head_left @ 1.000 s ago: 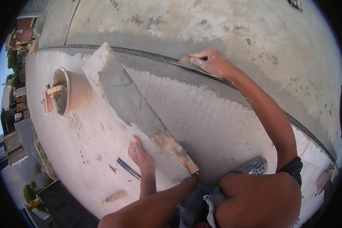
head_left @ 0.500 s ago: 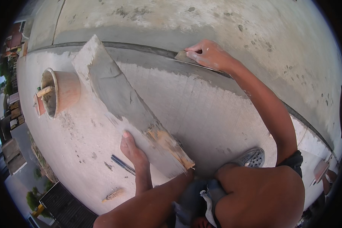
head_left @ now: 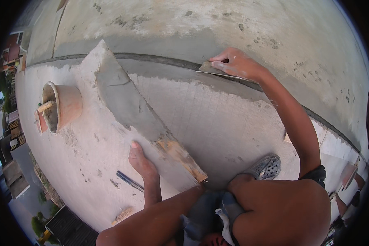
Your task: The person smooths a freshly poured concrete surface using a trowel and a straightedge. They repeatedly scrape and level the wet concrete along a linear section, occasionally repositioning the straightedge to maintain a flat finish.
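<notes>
Over pale concrete, the left grip is grasping the lower half of a long board, its thumb pressing against the side while its fingers appear to be curling underneath, out of sight. The board is slanting from the knees toward a dark seam and carrying a coat of wet-looking grey paste. The right grip is clenching a tan-backed trowel, whose thin edge is lying along the seam. At left, a pale orange bucket is standing with a stick showing at its mouth. Two dark rods are lying near the left wrist; a grey clog is resting beyond the knees.
</notes>
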Motion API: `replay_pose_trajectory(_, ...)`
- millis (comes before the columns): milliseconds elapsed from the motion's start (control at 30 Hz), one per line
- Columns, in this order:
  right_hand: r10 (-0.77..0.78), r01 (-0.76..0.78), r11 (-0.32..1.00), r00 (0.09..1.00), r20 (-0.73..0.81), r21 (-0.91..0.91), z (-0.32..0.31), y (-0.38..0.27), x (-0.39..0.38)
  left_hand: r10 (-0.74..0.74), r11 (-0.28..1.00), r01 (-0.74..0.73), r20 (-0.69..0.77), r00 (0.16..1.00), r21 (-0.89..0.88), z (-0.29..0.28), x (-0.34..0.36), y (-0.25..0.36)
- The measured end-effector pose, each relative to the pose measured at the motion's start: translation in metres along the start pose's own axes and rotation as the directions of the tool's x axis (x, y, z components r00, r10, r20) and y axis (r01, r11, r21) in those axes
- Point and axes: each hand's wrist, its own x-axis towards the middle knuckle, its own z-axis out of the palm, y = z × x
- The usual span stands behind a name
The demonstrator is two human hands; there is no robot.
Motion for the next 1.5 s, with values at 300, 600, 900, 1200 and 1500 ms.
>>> replay_pose_trajectory(300,0.048,-0.048,0.997,0.999,0.011,0.06,-0.017,0.029,-0.042,0.017,0.999,-0.016,0.042,0.999,-0.036,0.008,-0.004,0.0)
replay_pose_trajectory(600,0.146,-0.146,0.989,0.989,-0.013,0.014,-0.034,0.055,-0.08,0.031,0.999,-0.029,0.094,0.995,-0.02,0.015,-0.01,-0.001)
replay_pose_trajectory(900,0.278,-0.279,0.96,0.958,-0.07,-0.012,-0.048,0.076,-0.126,0.029,0.999,-0.028,0.123,0.992,-0.016,0.027,-0.017,-0.002)
replay_pose_trajectory(1200,0.195,-0.195,0.981,0.975,-0.11,0.012,-0.059,0.042,-0.133,0.033,0.999,-0.032,0.109,0.994,-0.013,0.028,-0.02,0.002)
replay_pose_trajectory(1500,0.116,-0.116,0.993,0.992,-0.046,0.022,-0.041,0.075,-0.106,0.048,0.996,-0.054,0.094,0.994,0.064,0.035,-0.024,0.006)
